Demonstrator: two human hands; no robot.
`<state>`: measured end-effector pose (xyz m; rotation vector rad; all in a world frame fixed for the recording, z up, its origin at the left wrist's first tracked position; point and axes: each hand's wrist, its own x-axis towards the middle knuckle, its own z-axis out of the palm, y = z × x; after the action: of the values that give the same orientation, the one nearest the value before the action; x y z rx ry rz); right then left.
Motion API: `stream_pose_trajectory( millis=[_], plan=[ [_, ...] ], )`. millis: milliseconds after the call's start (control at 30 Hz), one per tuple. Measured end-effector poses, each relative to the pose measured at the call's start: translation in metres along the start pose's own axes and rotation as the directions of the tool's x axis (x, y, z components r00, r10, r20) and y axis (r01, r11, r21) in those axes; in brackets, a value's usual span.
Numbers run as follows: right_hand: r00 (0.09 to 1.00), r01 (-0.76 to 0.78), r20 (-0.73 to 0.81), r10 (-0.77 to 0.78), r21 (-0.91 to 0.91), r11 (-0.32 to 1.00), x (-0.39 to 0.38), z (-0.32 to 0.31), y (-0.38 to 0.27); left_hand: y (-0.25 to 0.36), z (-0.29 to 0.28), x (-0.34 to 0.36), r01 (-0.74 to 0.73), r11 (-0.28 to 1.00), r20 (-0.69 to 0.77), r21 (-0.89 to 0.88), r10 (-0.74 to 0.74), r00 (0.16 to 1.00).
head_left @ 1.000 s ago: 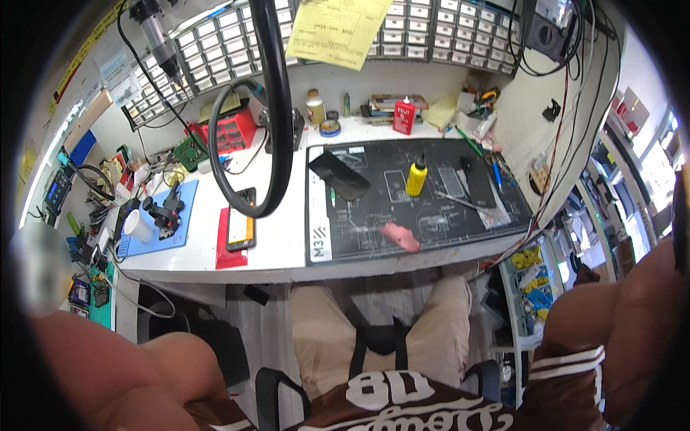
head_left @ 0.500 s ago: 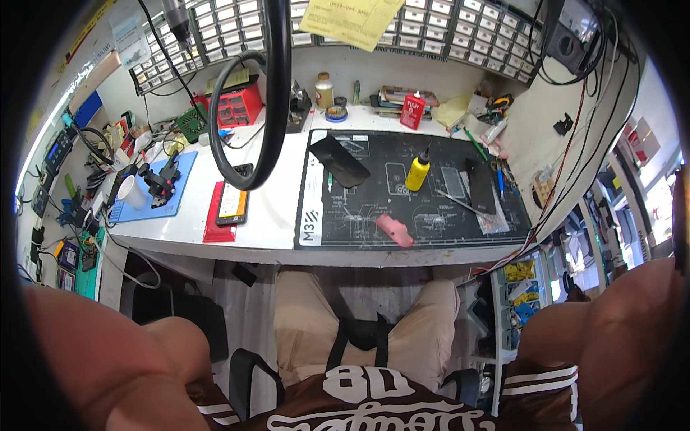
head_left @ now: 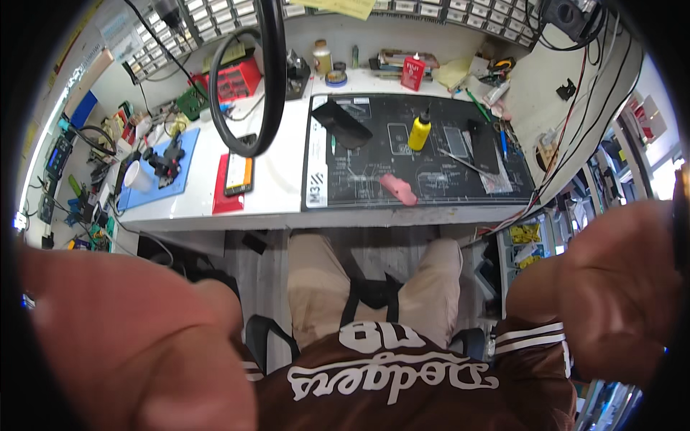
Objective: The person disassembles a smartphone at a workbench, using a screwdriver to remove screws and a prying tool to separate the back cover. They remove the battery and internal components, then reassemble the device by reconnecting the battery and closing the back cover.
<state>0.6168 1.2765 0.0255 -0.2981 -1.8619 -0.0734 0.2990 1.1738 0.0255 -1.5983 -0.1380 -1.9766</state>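
1. White bench [head_left: 280, 187]: surface under the parts.
2. Black printed rectangular mat [head_left: 359, 197]: likely shields bench.
3. Flat blue mat [head_left: 188, 151]: left end, probably same reason.
4. Left hand [head_left: 122, 316], right hand [head_left: 618, 287]: blurred at frame sides, nearer lens than bench. Can't tell grip or contents.
5. Black slab phone [head_left: 239, 172]: on flat red sheet [head_left: 228, 204], between mats; maybe cushioned.
6. Yellow plastic bottle [head_left: 419, 133]: upright on black mat, likely against leaks.

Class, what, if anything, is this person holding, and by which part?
That cannot be told: the left arm and right arm loom close and blurred, and no grip shows.
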Motion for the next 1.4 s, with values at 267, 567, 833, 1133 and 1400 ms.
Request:
stream_pose_trajectory(
  millis=[267,567,833,1133,1400],
  plan=[
    [0.728,-0.657,0.451,0.517,0.243,0.713,-0.105,0.181,0.064,-0.038,-0.014,-0.215,0.589,0.605,0.626,0.536,-0.753,0.203],
    [0.706,-0.542,0.586,0.398,0.085,0.836,-0.161,0.230,0.113,-0.110,-0.164,-0.266,0.319,-0.016,-0.077,0.948,-0.981,0.179],
    [0.661,-0.567,0.623,0.418,0.049,0.822,-0.152,0.239,0.124,-0.115,-0.147,-0.266,0.162,-0.157,-0.178,0.974,-0.976,0.127],
    [0.591,-0.627,0.667,0.453,0.027,0.778,-0.153,0.237,0.115,-0.113,-0.157,-0.263,0.364,-0.154,-0.226,0.919,-0.960,0.165],
    [0.451,-0.766,0.716,0.534,0.003,0.643,-0.138,0.244,0.118,-0.095,-0.059,-0.241,0.539,-0.060,-0.121,0.840,-0.989,0.079]
  ],
)
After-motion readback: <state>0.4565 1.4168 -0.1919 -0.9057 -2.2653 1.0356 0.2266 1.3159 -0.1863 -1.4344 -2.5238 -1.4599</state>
